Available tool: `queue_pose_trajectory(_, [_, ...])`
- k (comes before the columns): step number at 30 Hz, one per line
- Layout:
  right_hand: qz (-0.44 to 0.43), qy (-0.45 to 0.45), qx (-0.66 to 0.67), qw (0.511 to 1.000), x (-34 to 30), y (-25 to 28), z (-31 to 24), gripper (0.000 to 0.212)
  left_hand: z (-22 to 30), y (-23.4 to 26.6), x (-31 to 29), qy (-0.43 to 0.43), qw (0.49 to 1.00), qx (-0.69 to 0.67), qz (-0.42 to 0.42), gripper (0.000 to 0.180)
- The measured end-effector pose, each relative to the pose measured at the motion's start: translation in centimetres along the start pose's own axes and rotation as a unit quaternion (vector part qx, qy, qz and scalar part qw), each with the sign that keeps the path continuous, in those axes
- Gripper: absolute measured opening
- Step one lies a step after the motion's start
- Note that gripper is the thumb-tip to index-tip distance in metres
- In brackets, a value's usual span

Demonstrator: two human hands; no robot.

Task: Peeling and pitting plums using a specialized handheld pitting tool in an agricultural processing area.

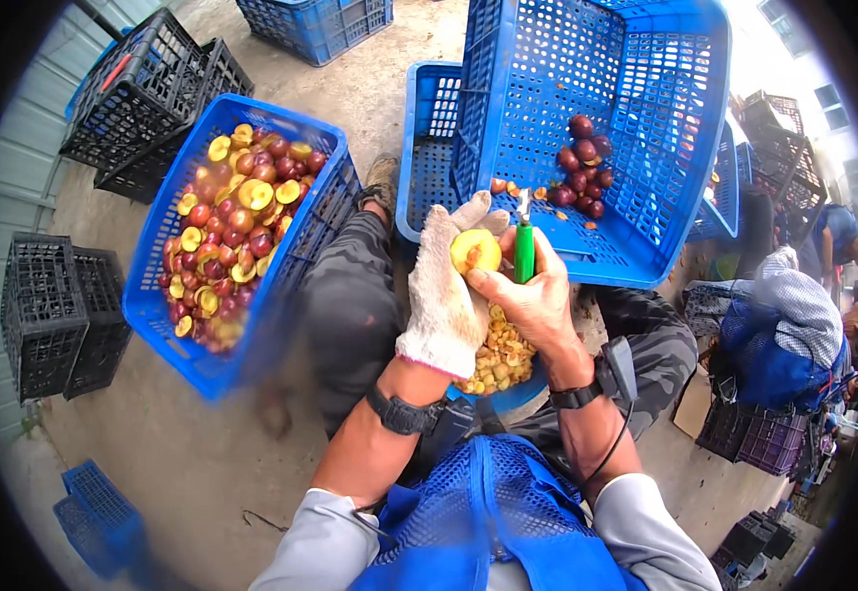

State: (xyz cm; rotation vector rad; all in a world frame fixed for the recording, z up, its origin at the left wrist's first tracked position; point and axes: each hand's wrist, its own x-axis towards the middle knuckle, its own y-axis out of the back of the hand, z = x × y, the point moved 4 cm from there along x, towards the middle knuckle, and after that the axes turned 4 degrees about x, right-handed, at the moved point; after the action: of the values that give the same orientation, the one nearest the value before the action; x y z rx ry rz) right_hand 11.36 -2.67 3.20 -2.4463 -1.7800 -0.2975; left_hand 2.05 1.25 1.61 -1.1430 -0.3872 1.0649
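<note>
My left hand (pixel 445 286), in a white knit glove, is closed around a halved plum (pixel 476 251) whose yellow cut face shows. My right hand (pixel 535 300) is bare and grips a green-handled tool (pixel 524 252) with a metal head pointing up and away; the exact kind is unclear. The right thumb touches the plum half. Under both hands, between my knees, a blue basin (pixel 525 394) holds many small yellow-brown pieces (pixel 501 360), which look like plum pits. Whole dark red plums (pixel 584 172) lie in a tilted blue crate (pixel 626 251) ahead.
At left stands a blue crate (pixel 168 366) filled with plum halves (pixel 232 236). Black crates (pixel 50 315) are stacked along the metal wall. Another blue crate (pixel 429 148) sits beneath the tilted one. Bags and clothing (pixel 783 315) cover crates at right, with a person (pixel 835 236) beyond.
</note>
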Motion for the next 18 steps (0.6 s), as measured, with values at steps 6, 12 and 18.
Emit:
queue_pose_trajectory(6, [0.051,0.1,-0.269,0.957,-1.4,-0.4,-2.3,0.026,0.1,1.7,1.6,0.032,0.996,-0.002,0.078,0.039])
queue_pose_trajectory(12, [-0.062,0.012,-0.35,0.935,-2.4,0.1,-2.1,0.025,0.3,0.8,1.8,0.021,0.997,0.006,0.068,0.047])
queue_pose_trajectory(18, [-0.047,-0.009,-0.334,0.941,-3.0,-0.8,-1.1,0.028,0.1,1.2,1.8,0.022,0.995,0.001,0.1,0.053])
